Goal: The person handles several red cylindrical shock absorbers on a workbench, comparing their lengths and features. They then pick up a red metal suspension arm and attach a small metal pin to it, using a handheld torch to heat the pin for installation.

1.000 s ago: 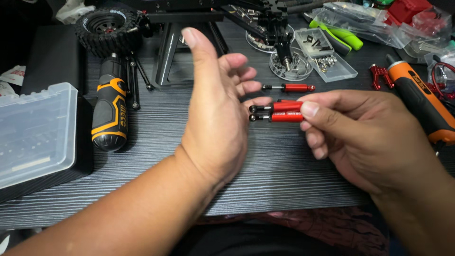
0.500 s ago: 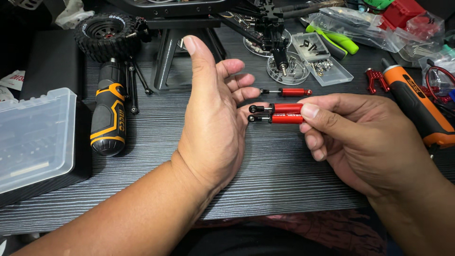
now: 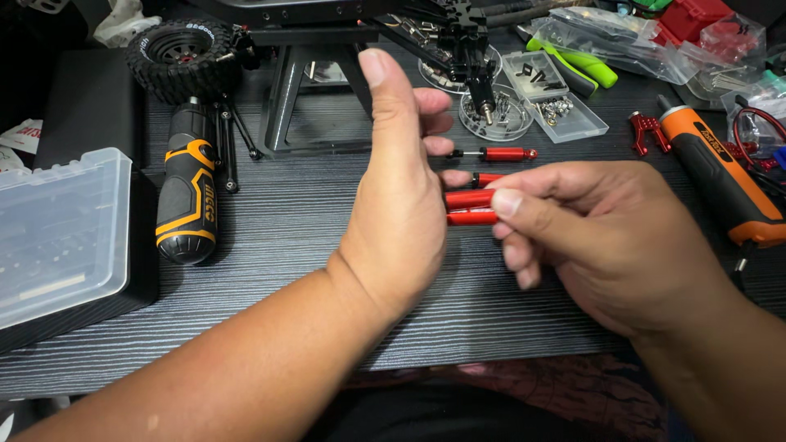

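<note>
Right at the centre, a small bundle of glossy red metal shock-absorber cylinders (image 3: pixel 471 208) lies with its long axis running left to right across the view, roughly level, one end pointing toward the left hand and the other buried under the right thumb. The bundle sits above the dark wood-grain tabletop (image 3: pixel 311 221), squarely between the two hands. The right hand (image 3: pixel 610 245) is pinching the cylinders, thumb on top and fingers curled beneath, so the grip is firm on the right ends. The left hand (image 3: pixel 401 196) stands open and upright on its edge, palm turned toward the cylinders, thumb pointing up and fingers spread loose; the left ends of the cylinders vanish behind it, and whether they touch the palm is hidden. Just beyond the fingers, a single red shock absorber with a black rod end (image 3: pixel 495 154) lies flat on the table, also pointing left to right. Further left rests a black and orange stubby electric screwdriver (image 3: pixel 187 192), and beside it a clear plastic lidded box (image 3: pixel 61 229). At far right lies an orange pen-shaped power screwdriver (image 3: pixel 716 176).
</note>
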